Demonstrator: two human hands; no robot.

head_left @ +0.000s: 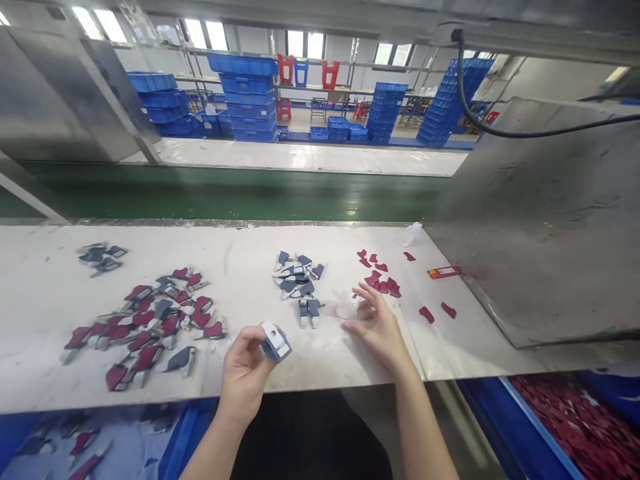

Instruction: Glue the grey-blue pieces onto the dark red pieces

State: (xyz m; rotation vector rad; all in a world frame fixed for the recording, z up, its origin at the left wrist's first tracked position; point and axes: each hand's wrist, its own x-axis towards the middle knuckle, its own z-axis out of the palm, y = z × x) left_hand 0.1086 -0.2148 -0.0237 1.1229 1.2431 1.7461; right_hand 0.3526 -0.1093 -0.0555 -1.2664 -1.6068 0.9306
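My left hand (245, 373) grips a dark blue-grey and white plastic part (276, 342) between thumb and fingers, above the front of the table. My right hand (377, 327) curls its thumb and fingers round a small translucent bottle (347, 305), whose outline is faint against the white surface. Just beyond, between the hands, lies a cluster of blue-grey and white parts (299, 273). Two more such parts (309, 311) sit side by side nearer to me. Loose dark red pieces (384, 285) are scattered past my right hand.
At left spreads a pile of red-and-grey parts (145, 320), with a smaller blue-grey heap (101, 257) behind. A red-and-white packet (443, 272) lies by the metal panel (540, 220) at right. Blue bins (540, 427) stand below the table edge. Beyond runs a green belt (235, 193).
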